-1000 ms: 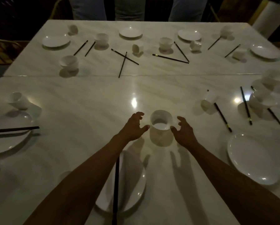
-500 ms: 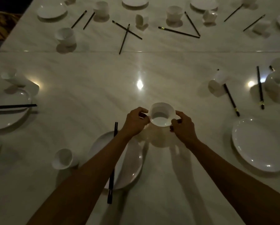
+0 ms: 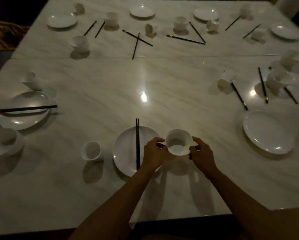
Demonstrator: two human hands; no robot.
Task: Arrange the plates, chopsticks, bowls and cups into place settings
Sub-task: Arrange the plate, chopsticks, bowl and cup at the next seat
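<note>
bowl [image 3: 178,142] | between left hand [image 3: 154,153], right hand [image 3: 201,154] (both gripping) | beside plate [image 3: 126,149]

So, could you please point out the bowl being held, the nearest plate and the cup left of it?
bowl [image 3: 178,144]: head view, inner wall.
plate [image 3: 125,149]: head view, bare left half.
cup [image 3: 91,150]: head view, open mouth.

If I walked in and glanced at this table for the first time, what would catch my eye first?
Probably the white bowl near the table's front edge, held between the left hand and the right hand. Just left of it sits a plate with black chopsticks laid across it, and a small cup beyond that. Farther back, more plates, cups and crossed chopsticks lie scattered over the pale marble table.
</note>
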